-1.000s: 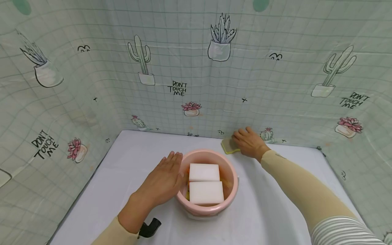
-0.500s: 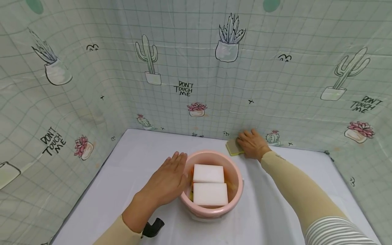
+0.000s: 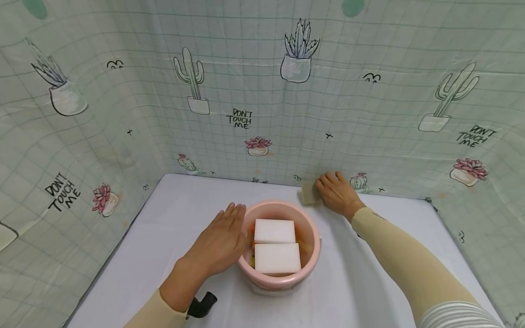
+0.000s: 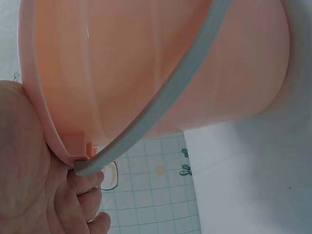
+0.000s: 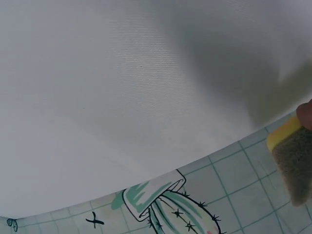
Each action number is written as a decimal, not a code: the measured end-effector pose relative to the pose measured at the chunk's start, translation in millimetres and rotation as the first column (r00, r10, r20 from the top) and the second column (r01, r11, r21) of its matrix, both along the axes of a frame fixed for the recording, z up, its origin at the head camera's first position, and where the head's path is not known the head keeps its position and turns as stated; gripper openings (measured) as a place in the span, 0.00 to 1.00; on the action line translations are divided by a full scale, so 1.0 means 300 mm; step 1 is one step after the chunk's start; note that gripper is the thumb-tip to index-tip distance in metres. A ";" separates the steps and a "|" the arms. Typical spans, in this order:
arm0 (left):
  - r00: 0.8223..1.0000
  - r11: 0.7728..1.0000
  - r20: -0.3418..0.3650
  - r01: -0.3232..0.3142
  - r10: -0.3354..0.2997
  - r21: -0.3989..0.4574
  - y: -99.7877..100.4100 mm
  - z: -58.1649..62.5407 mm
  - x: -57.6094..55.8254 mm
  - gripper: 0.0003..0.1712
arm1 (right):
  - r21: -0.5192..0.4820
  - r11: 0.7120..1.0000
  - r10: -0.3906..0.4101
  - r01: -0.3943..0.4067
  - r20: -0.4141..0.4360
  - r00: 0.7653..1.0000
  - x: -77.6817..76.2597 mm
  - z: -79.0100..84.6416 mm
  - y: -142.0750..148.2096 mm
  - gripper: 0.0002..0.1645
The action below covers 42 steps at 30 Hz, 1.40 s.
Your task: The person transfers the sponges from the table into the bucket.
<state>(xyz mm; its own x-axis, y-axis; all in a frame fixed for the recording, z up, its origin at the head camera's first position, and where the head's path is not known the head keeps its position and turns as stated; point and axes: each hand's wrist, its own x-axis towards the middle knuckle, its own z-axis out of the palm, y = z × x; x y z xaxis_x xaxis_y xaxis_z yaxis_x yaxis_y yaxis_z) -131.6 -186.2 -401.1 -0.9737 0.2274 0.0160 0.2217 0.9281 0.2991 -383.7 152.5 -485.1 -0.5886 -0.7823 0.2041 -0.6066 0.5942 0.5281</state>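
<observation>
A pink bucket (image 3: 275,282) stands on the white table, a grey handle (image 4: 168,90) hanging across its side in the left wrist view. Inside lie two white blocks (image 3: 277,258), with bits of orange and yellow beside them. My left hand (image 3: 217,241) rests on the bucket's left rim, fingers straight. At the back of the table, my right hand (image 3: 337,193) pinches a scouring sponge (image 3: 309,194), yellow foam with a grey-brown scrub side. The right wrist view shows one fingertip on the foam of the sponge (image 5: 292,158), and a shadow on the cloth beside it.
White cloth covers the table (image 3: 361,273). A curtain (image 3: 221,73) printed with cacti and a grid rises behind the table and along both sides. A black piece (image 3: 203,304) sits by my left wrist.
The sponge in my right hand has tilted, so its yellow edge no longer shows in the head view. My left hand stays at the bucket. The head view has shifted slightly.
</observation>
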 end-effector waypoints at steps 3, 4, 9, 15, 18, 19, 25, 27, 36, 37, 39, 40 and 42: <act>1.000 1.000 0.001 -0.003 0.003 0.001 -0.002 0.000 0.002 0.37 | -0.032 0.999 0.022 -0.023 -0.036 0.999 0.010 0.004 0.008 0.17; 1.000 1.000 0.002 -0.004 0.004 0.001 -0.003 0.000 0.003 0.37 | -0.044 0.999 0.029 -0.031 -0.053 0.998 0.014 0.006 0.010 0.18; 1.000 1.000 0.007 -0.004 0.004 -0.003 -0.006 0.002 0.004 0.37 | -0.082 0.995 0.045 -0.057 -0.135 0.990 0.034 0.022 0.019 0.23; 1.000 1.000 0.009 0.002 -0.002 -0.009 -0.008 0.005 0.004 0.38 | -0.115 0.991 0.043 -0.065 -0.182 0.982 0.078 0.078 0.015 0.32; 1.000 1.000 0.014 0.002 -0.002 -0.003 -0.008 0.007 0.005 0.38 | -0.147 0.985 0.057 -0.088 -0.206 0.977 0.102 0.112 0.008 0.32; 1.000 1.000 0.018 0.003 -0.003 -0.002 -0.008 0.008 0.005 0.38 | -0.157 0.983 0.064 -0.099 -0.217 0.974 0.110 0.124 0.006 0.31; 1.000 1.000 0.021 0.009 -0.009 0.002 -0.007 0.008 0.004 0.38 | -0.222 0.960 0.102 -0.171 -0.294 0.950 0.158 0.199 -0.004 0.32; 1.000 1.000 0.020 0.013 -0.013 0.003 -0.006 0.007 0.004 0.38 | -0.254 0.948 0.106 -0.191 -0.313 0.944 0.174 0.223 -0.004 0.32; 1.000 1.000 0.012 0.029 -0.029 -0.010 0.000 0.010 -0.004 0.38 | -0.376 0.904 0.098 -0.203 -0.280 0.955 0.270 0.327 -0.032 0.32; 1.000 0.999 0.010 0.030 -0.030 -0.011 0.001 0.010 -0.004 0.38 | -0.381 0.902 0.103 -0.204 -0.270 0.957 0.284 0.339 -0.040 0.32; 0.999 0.999 0.005 0.032 -0.032 -0.014 0.003 0.009 -0.005 0.38 | -0.393 0.895 0.119 -0.211 -0.246 0.962 0.314 0.362 -0.057 0.32; 0.999 0.999 0.002 0.034 -0.034 -0.014 0.003 0.009 -0.006 0.38 | -0.395 0.894 0.129 -0.213 -0.227 0.965 0.330 0.372 -0.066 0.32; 0.999 0.999 -0.006 0.038 -0.038 -0.017 0.005 0.009 -0.006 0.38 | -0.398 0.892 0.152 -0.215 -0.185 0.971 0.360 0.389 -0.085 0.32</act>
